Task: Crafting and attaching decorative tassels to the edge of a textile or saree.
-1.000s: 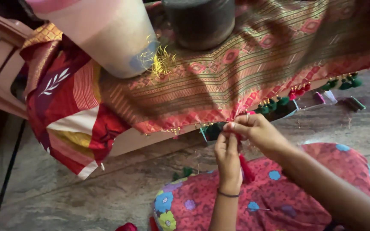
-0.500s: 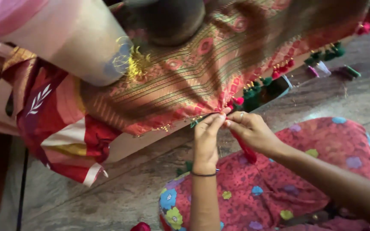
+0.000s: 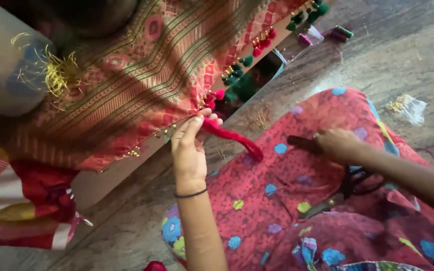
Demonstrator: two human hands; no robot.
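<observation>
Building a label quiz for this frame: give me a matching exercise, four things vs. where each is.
Things:
1. left hand
2. right hand
3. scissors
4. green tassels

Places:
A. lying on the red floral cloth on the lap
B. hanging from the fabric's edge
C. pinching red thread at the fabric's edge
D. on a dark object on the lap

Pairs: 1-C, 2-D, 3-A, 4-B

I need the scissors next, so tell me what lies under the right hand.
The right hand rests on red flowered cloth over the lap, gripping a dark handle-like piece. Scissors lie just below the forearm. What the palm covers cannot be seen.
</observation>
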